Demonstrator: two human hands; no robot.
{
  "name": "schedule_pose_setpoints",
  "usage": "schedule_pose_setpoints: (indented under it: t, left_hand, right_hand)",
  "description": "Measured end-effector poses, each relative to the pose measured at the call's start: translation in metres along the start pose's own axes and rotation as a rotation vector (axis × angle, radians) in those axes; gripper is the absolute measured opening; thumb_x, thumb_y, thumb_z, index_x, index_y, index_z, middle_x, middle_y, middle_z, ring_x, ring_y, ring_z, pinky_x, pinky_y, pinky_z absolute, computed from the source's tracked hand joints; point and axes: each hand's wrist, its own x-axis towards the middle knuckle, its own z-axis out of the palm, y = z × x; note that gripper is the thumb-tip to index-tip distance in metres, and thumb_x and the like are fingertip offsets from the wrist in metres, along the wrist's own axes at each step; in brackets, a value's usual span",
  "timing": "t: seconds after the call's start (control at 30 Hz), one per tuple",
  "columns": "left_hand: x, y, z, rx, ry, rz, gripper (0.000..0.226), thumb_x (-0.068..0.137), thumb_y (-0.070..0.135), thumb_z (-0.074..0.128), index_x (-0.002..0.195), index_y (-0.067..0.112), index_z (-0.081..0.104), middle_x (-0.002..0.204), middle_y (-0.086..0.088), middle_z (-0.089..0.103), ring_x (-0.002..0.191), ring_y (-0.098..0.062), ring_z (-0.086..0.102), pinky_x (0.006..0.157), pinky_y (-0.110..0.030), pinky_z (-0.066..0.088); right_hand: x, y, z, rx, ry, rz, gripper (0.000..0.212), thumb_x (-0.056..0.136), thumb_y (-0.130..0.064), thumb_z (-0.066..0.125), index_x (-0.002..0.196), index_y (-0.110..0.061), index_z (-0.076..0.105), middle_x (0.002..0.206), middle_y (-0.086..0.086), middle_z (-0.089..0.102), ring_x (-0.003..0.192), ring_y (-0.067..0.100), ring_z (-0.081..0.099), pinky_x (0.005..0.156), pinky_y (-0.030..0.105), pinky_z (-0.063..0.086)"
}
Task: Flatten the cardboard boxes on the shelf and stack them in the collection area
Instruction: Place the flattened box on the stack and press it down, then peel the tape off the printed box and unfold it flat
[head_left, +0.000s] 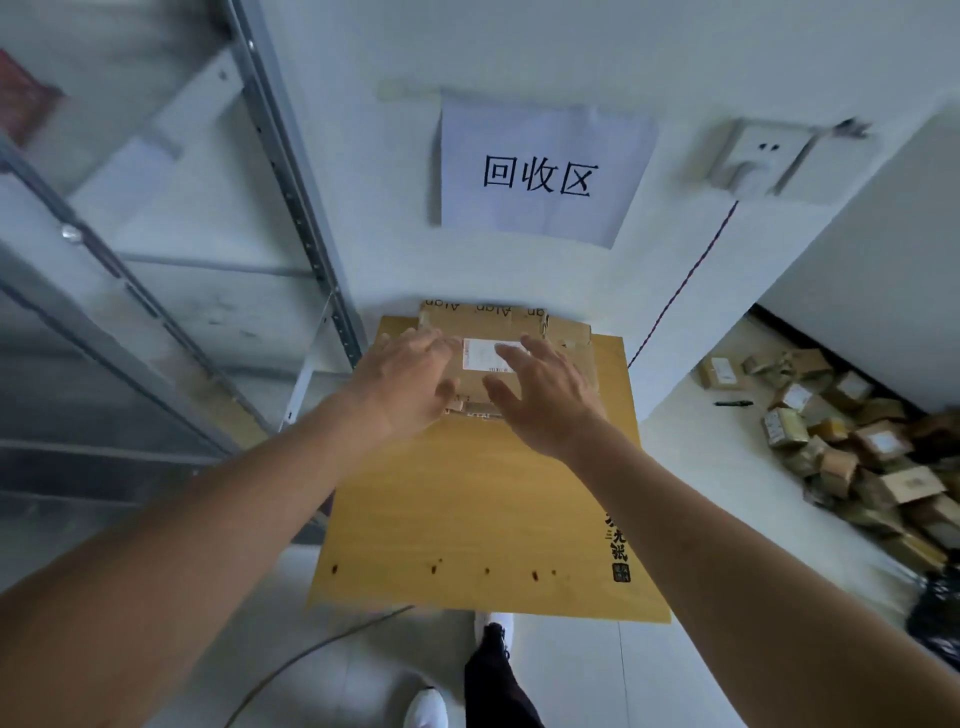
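Far left of frame: grey metal shelving unit (156, 291), blurred, with no boxes discernible on the visible tiers. Left of centre: the person's left hand (402, 382) reaches in over the small flattened brown cardboard box with a white shipping label (493, 364), fingers straight and slightly spread; whether the palm actually bears on the card can't be told, motion blur. Just right of it: right hand (545, 395), fingers also straight and fanned, thumb out towards the left hand, fingertips over the label edge; contact likewise unclear. Neither hand curls round anything. The flattened box sits at frame centre on top of a large flat yellow-brown cardboard sheet with black printed characters (483, 519) lying on the floor, against the white wall under the white paper sign with three black characters (540, 171), so that reads as the collection area. Another flat piece with printed tape shows behind the box, near the wall. Step in hand, judged: the stack step, box being set or pressed flat on the pile. Next move likely calls for both hands to lift clear and a turn to the shelf at left for another box. Right of frame: loose heap of small brown parcels (857, 452) on the floor, wall socket (753, 156) upper right.
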Motion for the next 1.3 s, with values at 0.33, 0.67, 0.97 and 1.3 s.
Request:
schedule_pose_setpoints:
  t: [0.33,0.67,0.97,1.3]
  left_hand:
    - [-0.135,0.007,-0.090,0.022,0.141,-0.083,0.055,0.105,0.044,0.046,0.154,0.021,0.041,0.155,-0.004,0.047,0.141,-0.025,0.046,0.117,-0.050,0.039]
    - [-0.279,0.019,-0.140,0.005,0.298,-0.363,0.058,0.107,0.046,0.043,0.159,0.021,0.036,0.166,-0.006,0.034,0.152,-0.024,0.033,0.122,-0.048,0.028]
    - [-0.402,-0.010,-0.181,0.052,0.372,-0.577,0.061,0.107,0.048,0.040,0.161,0.022,0.033,0.169,-0.005,0.029,0.154,-0.025,0.027,0.124,-0.049,0.026]
    - [-0.518,-0.124,-0.213,0.075,0.412,-0.728,0.062,0.106,0.046,0.043,0.162,0.022,0.031,0.170,-0.006,0.025,0.156,-0.023,0.023,0.125,-0.048,0.022]
  right_hand:
    - [-0.099,-0.090,-0.057,-0.063,0.156,-0.182,0.063,0.103,-0.064,0.037,0.156,-0.031,0.039,0.167,0.005,0.031,0.155,0.027,0.027,0.124,0.046,0.027]
    - [-0.177,-0.174,-0.090,-0.043,0.203,-0.490,0.061,0.105,-0.059,0.038,0.155,-0.025,0.043,0.164,0.008,0.037,0.151,0.027,0.034,0.121,0.045,0.030]
    - [-0.224,-0.279,-0.078,-0.033,0.187,-0.728,0.059,0.105,-0.058,0.039,0.153,-0.026,0.047,0.162,0.007,0.040,0.149,0.026,0.038,0.121,0.043,0.034]
    - [-0.231,-0.451,-0.040,-0.033,0.189,-0.893,0.054,0.105,-0.053,0.043,0.152,-0.026,0.049,0.162,0.008,0.040,0.147,0.027,0.041,0.120,0.041,0.034]
